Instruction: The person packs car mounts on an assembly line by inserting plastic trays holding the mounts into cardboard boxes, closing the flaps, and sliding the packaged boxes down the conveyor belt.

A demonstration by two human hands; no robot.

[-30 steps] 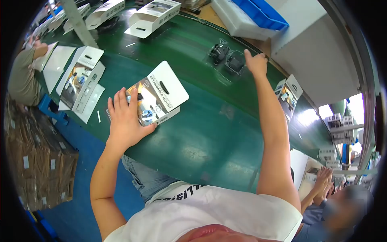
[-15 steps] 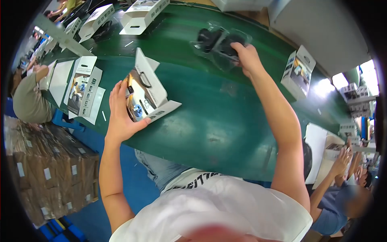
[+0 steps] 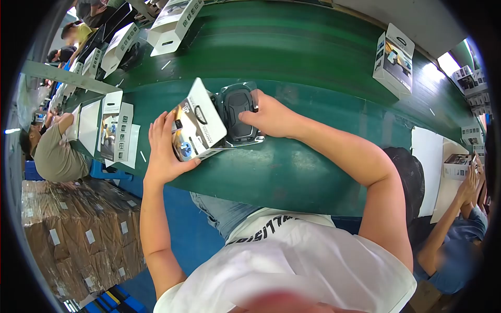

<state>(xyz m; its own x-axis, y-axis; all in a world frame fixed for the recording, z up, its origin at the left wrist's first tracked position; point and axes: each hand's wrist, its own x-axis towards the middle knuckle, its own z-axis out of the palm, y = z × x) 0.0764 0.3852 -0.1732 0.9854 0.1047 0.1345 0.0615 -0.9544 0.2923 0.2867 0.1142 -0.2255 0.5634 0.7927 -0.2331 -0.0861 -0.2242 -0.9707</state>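
Two bare hands work close together over a smooth green surface [image 3: 313, 156]. The left hand [image 3: 165, 156] is clamped on a white printed cardboard box [image 3: 189, 136], fingers spread along its left side, thumb at the near edge. A light squeeze should be enough, since hard pressure could buckle the cardboard. Just right of that hand, the box's white slotted flap [image 3: 204, 111] stands tilted up and covers the left edge of a clear plastic tray with a black oval part [image 3: 240, 112]. Whether that edge touches the box cannot be told. The right hand [image 3: 271, 116] is clamped on the tray's right side, thumb over the black part. Holding the tray square to the box looks wise; the flap stands most in the way, as the thin clear rim could catch on it.

Well left of the left hand sits a person in a khaki top [image 3: 60, 154], with a plastic-wrapped stack of brown cartons [image 3: 81, 229] nearer the camera. Nearer that hand are a second white printed box [image 3: 110, 133] and a thin white strip [image 3: 143, 156]. Beyond the right hand, to its right, stands an upright white printed box [image 3: 395, 68]; farther right, a co-worker's hands [image 3: 469, 182] touch another box [image 3: 455, 171].
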